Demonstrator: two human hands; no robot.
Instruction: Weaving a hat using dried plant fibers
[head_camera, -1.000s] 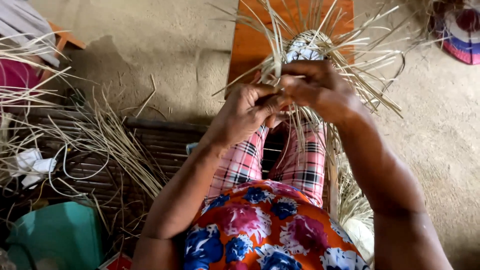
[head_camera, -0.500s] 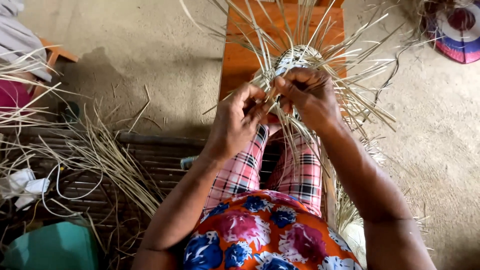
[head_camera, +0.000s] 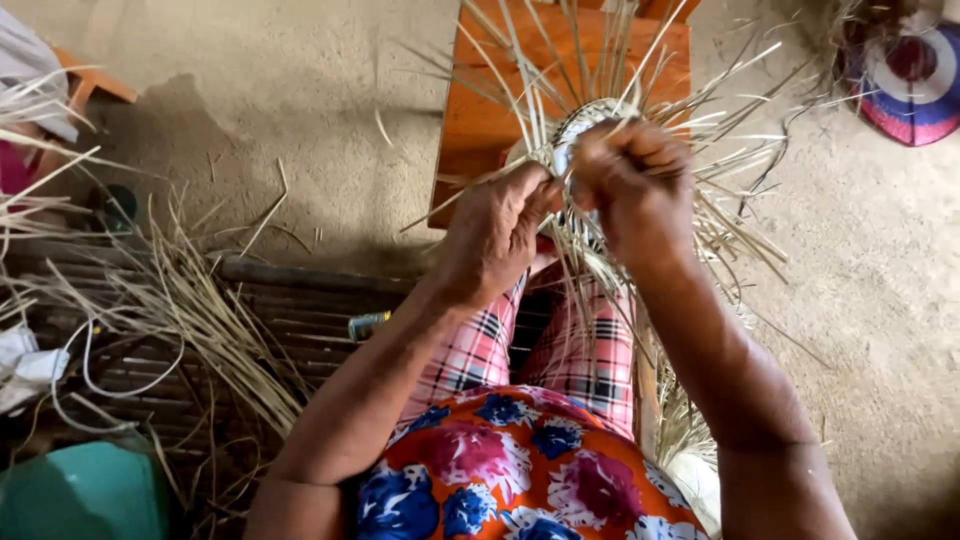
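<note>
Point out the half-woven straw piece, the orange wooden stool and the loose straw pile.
half-woven straw piece (head_camera: 592, 115): head view, on the woven rim above the hands.
orange wooden stool (head_camera: 480, 120): head view, on its bare top, left part.
loose straw pile (head_camera: 200, 310): head view, on the bundle's middle.

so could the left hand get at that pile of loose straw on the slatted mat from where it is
Probably yes: the left hand would first have to let go of the woven piece, but nothing stands between it and the loose straw lying low to that side.

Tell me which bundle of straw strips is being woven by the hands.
The bundle fanning out from the small woven piece over the orange stool, held by left hand and right hand; the pile on the slatted platform lies untouched.
</note>
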